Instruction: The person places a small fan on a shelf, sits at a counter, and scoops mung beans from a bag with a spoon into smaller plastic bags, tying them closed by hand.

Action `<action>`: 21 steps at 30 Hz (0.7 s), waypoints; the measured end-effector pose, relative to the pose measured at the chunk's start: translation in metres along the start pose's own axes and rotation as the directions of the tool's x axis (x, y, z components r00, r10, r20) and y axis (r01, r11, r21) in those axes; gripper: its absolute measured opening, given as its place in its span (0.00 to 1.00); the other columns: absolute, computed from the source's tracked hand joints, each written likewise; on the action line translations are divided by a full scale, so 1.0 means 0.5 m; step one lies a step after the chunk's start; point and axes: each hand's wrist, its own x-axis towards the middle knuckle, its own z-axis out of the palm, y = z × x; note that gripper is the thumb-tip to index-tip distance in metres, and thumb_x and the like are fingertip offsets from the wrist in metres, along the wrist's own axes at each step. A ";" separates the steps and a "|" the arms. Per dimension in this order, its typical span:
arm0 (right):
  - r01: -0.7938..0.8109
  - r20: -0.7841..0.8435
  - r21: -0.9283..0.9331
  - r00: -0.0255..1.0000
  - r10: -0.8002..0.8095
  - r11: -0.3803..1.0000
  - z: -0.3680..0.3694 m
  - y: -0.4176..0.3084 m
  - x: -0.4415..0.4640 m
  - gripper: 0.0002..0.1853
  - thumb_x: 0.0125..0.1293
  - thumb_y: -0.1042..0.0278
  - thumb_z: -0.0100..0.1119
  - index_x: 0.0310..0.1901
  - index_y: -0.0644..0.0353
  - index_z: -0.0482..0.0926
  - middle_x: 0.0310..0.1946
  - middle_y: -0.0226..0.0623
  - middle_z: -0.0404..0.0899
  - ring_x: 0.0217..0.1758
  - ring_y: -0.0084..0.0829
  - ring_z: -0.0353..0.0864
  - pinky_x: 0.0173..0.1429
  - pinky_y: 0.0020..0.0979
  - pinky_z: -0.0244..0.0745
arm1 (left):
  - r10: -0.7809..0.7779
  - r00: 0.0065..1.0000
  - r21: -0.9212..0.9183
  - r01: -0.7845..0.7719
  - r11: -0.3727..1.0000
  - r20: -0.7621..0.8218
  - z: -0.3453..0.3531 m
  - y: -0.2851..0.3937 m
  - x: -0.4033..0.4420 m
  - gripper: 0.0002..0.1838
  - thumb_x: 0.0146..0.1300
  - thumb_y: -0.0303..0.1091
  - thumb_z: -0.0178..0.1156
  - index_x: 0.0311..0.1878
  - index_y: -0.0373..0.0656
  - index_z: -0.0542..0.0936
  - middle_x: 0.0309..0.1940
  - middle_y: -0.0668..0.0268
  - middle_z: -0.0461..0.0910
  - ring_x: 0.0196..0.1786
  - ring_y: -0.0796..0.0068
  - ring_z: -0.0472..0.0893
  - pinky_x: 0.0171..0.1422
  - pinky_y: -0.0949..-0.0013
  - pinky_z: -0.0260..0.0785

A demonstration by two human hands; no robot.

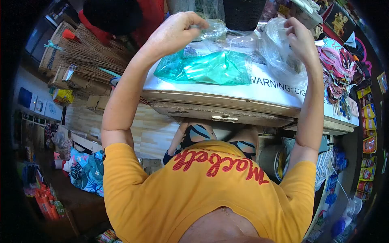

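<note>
My left hand [178,33] is over the back left of the white table, its fingers bent together at the edge of a crumpled clear plastic bag [214,30]. On the other side my right hand [300,39] curls its fingers at the top of another clear plastic bag [275,46], which hangs loosely down to the tabletop. The exact contact of the fingertips is hard to see. Between my forearms a green translucent plastic bag [219,69] lies flat and wrinkled near the table's front edge, touched by neither hand.
The white table [275,95] has printed lettering and a wooden drawer [219,115] below. A dark container [242,14] stands at the back. Stick brooms [95,48] and a person in red [152,20] are at left. Colourful hair ties [338,69] and hanging packets [368,141] line the right.
</note>
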 end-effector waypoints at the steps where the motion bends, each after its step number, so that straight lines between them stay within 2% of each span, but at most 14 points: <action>1: 0.054 0.053 0.139 0.997 -0.062 0.989 0.017 0.008 0.012 0.16 0.54 0.83 0.47 0.46 0.64 0.73 0.37 0.41 0.81 0.40 0.33 0.79 0.45 0.31 0.72 | 0.082 0.995 0.022 -0.081 0.996 -0.050 0.006 0.001 0.006 0.15 0.57 0.24 0.51 0.47 0.34 0.80 0.31 0.64 0.78 0.32 0.77 0.73 0.39 0.73 0.65; 3: 0.137 0.128 0.414 0.970 -0.206 0.900 0.049 -0.002 0.026 0.20 0.52 0.85 0.45 0.49 0.65 0.72 0.41 0.42 0.80 0.46 0.33 0.79 0.47 0.30 0.71 | 0.244 0.959 0.081 -0.234 0.969 -0.147 0.020 -0.006 0.028 0.15 0.58 0.26 0.51 0.47 0.34 0.80 0.29 0.64 0.78 0.32 0.77 0.74 0.40 0.71 0.67; 4: 0.136 0.162 0.460 0.959 -0.234 0.877 0.058 -0.015 0.029 0.26 0.49 0.87 0.43 0.53 0.64 0.71 0.44 0.43 0.79 0.49 0.34 0.78 0.50 0.28 0.71 | 0.293 0.944 0.059 -0.287 0.956 -0.151 0.032 -0.010 0.042 0.13 0.56 0.23 0.52 0.44 0.35 0.80 0.32 0.62 0.77 0.36 0.72 0.76 0.44 0.70 0.68; 7: 0.077 0.188 0.441 0.966 -0.176 0.894 0.050 -0.013 0.048 0.27 0.48 0.88 0.42 0.54 0.64 0.71 0.44 0.43 0.80 0.51 0.34 0.78 0.50 0.27 0.71 | 0.417 0.900 0.182 -0.393 0.902 -0.127 0.059 0.027 0.068 0.13 0.52 0.19 0.53 0.41 0.37 0.79 0.39 0.59 0.76 0.43 0.64 0.78 0.47 0.67 0.69; 8: 0.186 0.102 0.454 0.961 -0.258 0.872 0.053 0.035 0.069 0.27 0.48 0.88 0.42 0.54 0.64 0.72 0.45 0.43 0.80 0.49 0.33 0.79 0.50 0.25 0.71 | 0.480 0.863 0.211 -0.445 0.870 -0.160 0.080 0.039 0.078 0.15 0.47 0.16 0.53 0.40 0.39 0.76 0.43 0.57 0.73 0.48 0.56 0.76 0.50 0.65 0.69; 9: 0.142 0.020 0.447 0.986 -0.168 0.883 0.024 0.028 0.053 0.23 0.50 0.87 0.45 0.50 0.65 0.75 0.42 0.43 0.81 0.46 0.33 0.80 0.47 0.27 0.72 | 0.509 0.846 0.195 -0.478 0.856 -0.160 0.098 0.064 0.085 0.18 0.46 0.15 0.52 0.43 0.41 0.76 0.46 0.59 0.73 0.51 0.54 0.75 0.52 0.61 0.69; 11: 0.137 -0.294 0.184 0.952 -0.079 0.973 -0.025 0.049 0.030 0.18 0.52 0.83 0.52 0.47 0.64 0.78 0.37 0.43 0.82 0.41 0.32 0.81 0.45 0.29 0.73 | 0.598 0.792 0.142 -0.582 0.801 -0.124 0.145 0.097 0.114 0.27 0.47 0.14 0.52 0.52 0.45 0.73 0.57 0.61 0.71 0.54 0.54 0.75 0.54 0.59 0.71; 13: 0.064 -0.411 -0.142 0.904 -0.118 0.988 -0.079 0.062 -0.007 0.19 0.55 0.71 0.60 0.50 0.61 0.76 0.44 0.48 0.81 0.45 0.42 0.81 0.51 0.35 0.73 | 0.692 0.720 0.118 -0.685 0.719 -0.041 0.182 0.124 0.141 0.30 0.47 0.14 0.53 0.57 0.47 0.72 0.60 0.60 0.70 0.54 0.52 0.75 0.54 0.58 0.72; 14: -0.027 -0.452 -0.260 0.887 -0.097 0.965 -0.086 0.070 -0.027 0.22 0.54 0.65 0.65 0.51 0.62 0.75 0.43 0.45 0.81 0.43 0.35 0.81 0.48 0.32 0.73 | 0.682 0.731 0.137 -0.676 0.724 0.001 0.199 0.126 0.158 0.31 0.47 0.15 0.53 0.58 0.47 0.71 0.59 0.59 0.71 0.54 0.52 0.75 0.54 0.57 0.72; 16: -0.101 -0.368 0.102 0.920 0.132 0.990 -0.069 0.089 -0.051 0.23 0.54 0.64 0.67 0.51 0.62 0.75 0.40 0.40 0.80 0.40 0.31 0.80 0.46 0.30 0.73 | 0.664 0.743 0.176 -0.667 0.724 0.083 0.230 0.124 0.204 0.33 0.47 0.15 0.53 0.60 0.48 0.70 0.57 0.56 0.73 0.54 0.52 0.76 0.54 0.56 0.72; 17: -0.149 -0.301 0.278 0.925 0.233 0.949 -0.056 0.100 -0.063 0.24 0.54 0.64 0.69 0.51 0.62 0.75 0.39 0.37 0.80 0.39 0.29 0.79 0.45 0.29 0.72 | 0.649 0.756 0.159 -0.653 0.740 0.083 0.230 0.131 0.223 0.29 0.48 0.18 0.54 0.57 0.46 0.74 0.50 0.52 0.77 0.51 0.52 0.78 0.54 0.55 0.71; 18: -0.093 -0.190 0.625 0.945 0.267 0.775 -0.040 0.108 -0.072 0.24 0.53 0.67 0.70 0.52 0.62 0.74 0.38 0.33 0.79 0.39 0.24 0.77 0.44 0.25 0.72 | 0.618 0.774 0.189 -0.633 0.751 0.138 0.224 0.141 0.241 0.25 0.49 0.19 0.55 0.53 0.44 0.76 0.48 0.51 0.78 0.50 0.53 0.78 0.53 0.55 0.71; 19: -0.138 -0.112 0.687 0.950 0.292 0.714 -0.033 0.118 -0.076 0.23 0.54 0.72 0.69 0.52 0.61 0.74 0.37 0.32 0.79 0.38 0.22 0.77 0.43 0.22 0.72 | 0.580 0.791 0.222 -0.611 0.760 0.192 0.217 0.150 0.258 0.21 0.49 0.20 0.55 0.50 0.42 0.79 0.46 0.50 0.78 0.49 0.53 0.79 0.53 0.56 0.71; 21: -0.111 -0.128 0.722 0.949 0.289 0.683 -0.024 0.123 -0.072 0.21 0.55 0.76 0.66 0.52 0.61 0.73 0.34 0.32 0.80 0.36 0.20 0.77 0.42 0.21 0.72 | 0.692 0.718 0.228 -0.687 0.690 0.074 0.216 0.165 0.287 0.14 0.50 0.22 0.56 0.41 0.39 0.82 0.40 0.53 0.79 0.45 0.52 0.79 0.50 0.55 0.71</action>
